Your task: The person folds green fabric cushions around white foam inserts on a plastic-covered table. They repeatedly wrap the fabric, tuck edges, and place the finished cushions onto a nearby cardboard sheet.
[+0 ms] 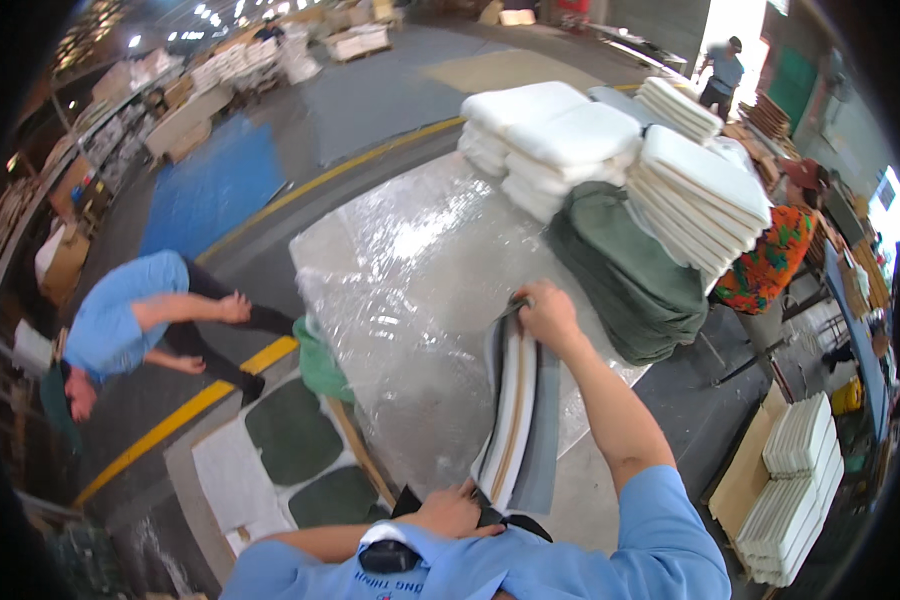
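A long grey fabric piece [518, 400] with white and tan stripes down its length lies lengthwise in front of me on the plastic-covered table [400, 350]. My right hand [548, 318] reaches forward, its fingers closed on the far end of that piece. Close to my body, my left hand [452, 513] grips the near end, where some dark fabric also shows; its fingers are partly hidden. Right of my right hand rises a stack of dark green fabric covers [630, 270].
White pads [560, 130] are piled at the table's far side, with more on the right [695, 195]. Dark green pieces [292, 432] lie on a board at left. A bent-over co-worker [130, 310] is beyond it. White pads [800, 480] stand at lower right.
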A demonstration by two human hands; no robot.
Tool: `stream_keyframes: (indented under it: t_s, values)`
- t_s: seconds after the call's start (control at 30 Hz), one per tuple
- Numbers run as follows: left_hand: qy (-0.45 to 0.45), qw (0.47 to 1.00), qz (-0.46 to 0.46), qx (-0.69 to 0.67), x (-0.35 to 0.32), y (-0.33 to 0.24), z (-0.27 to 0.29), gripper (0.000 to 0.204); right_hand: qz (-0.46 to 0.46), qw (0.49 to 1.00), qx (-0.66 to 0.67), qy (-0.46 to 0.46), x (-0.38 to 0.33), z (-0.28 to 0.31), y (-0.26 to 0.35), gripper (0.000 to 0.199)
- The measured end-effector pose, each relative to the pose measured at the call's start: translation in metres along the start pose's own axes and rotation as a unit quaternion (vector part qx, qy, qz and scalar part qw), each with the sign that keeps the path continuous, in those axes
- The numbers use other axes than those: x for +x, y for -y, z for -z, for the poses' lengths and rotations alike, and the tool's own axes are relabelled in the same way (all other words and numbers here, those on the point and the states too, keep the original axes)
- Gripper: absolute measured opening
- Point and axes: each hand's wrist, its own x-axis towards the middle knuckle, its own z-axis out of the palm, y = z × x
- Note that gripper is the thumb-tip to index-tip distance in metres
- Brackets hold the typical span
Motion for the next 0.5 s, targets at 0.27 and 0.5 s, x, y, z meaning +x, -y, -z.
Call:
stream_keyframes:
  t_s: [0.27, 0.5]
  values:
    - [0.01, 0.9, -0.06, -0.433, 0.045, 0.042, 0.064, 0.106, -0.034, 0.981, 0.14, -0.13, -0.017, -0.017, -0.032, 0.021]
    - [-0.43, 0.823, 0.05, -0.368, 0.2, 0.004, 0.123, 0.059, 0.033, 0.953, 0.266, -0.138, -0.035, -0.027, -0.072, 0.007]
